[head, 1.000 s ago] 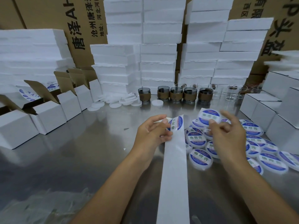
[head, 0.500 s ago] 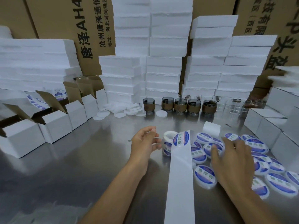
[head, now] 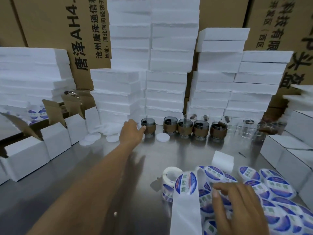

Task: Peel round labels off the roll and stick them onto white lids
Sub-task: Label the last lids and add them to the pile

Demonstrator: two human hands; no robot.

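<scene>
The roll of labels (head: 166,187) stands on the shiny table (head: 177,153), close to the person. A long white paper strip (head: 184,217) runs from it toward the camera. One round blue label (head: 186,184) sits at the top of the strip, not peeled off.

Just beside it, the right hand (head: 237,206) rests on a big heap of lids with labels (head: 277,186). Its fingers are a little spread and lie loose on the lids. They pinch nothing that I can see. So a lot of the job looks done.

Farther away, the left hand (head: 131,133) reaches out to the plain white lids (head: 89,140) lying near the little white boxes (head: 55,141). Its thumb sticks out toward the row of dark jars (head: 184,128). The other fingers point away, and I cannot tell if they touch a lid. One more plain lid (head: 163,137) lies alone by the jars.

I think these plain lids need labels next, and the roll has more to give. Tall stacks of white foam (head: 169,65) stand at the back.
</scene>
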